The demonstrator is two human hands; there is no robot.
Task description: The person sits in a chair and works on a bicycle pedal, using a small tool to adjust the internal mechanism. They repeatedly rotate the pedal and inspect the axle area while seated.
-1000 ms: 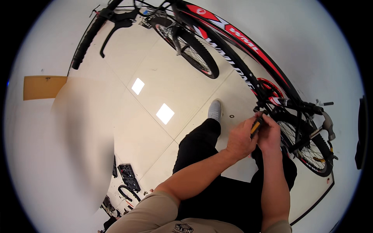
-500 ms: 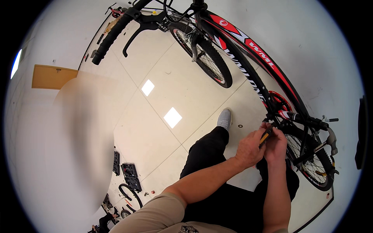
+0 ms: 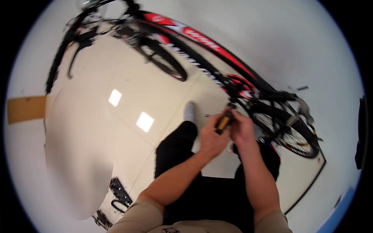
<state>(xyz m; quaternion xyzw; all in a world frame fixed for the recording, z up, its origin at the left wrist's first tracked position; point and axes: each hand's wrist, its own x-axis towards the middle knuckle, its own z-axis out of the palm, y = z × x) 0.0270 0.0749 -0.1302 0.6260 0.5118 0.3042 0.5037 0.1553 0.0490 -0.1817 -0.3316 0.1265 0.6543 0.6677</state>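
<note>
A black bicycle pedal [image 3: 224, 122] with an orange-yellow reflector strip is between my two hands. My left hand [image 3: 211, 138] is closed around its left side. From the right, my right hand [image 3: 242, 129] closes on it too, fingers partly hidden. The pedal's far end is close to the crank area of a black, red and white bicycle [image 3: 194, 64]; blur hides whether it touches the crank. Just beyond is the red chainring [image 3: 241, 82]. The rear wheel [image 3: 299, 141] is right of my hands, the front wheel [image 3: 165, 58] farther off to the left.
The handlebar [image 3: 58, 66] reaches toward the far left. A small dark ring [image 3: 207, 115] lies on the tiled floor beside my grey shoe [image 3: 189, 112]. A black tool case [image 3: 120, 190] lies at lower left. A large pale blurred shape [image 3: 79, 155] covers the left side.
The whole view has swung, so the bicycle and my hands appear farther left. Both hands stay on the pedal, and more of its reflector strip shows.
</note>
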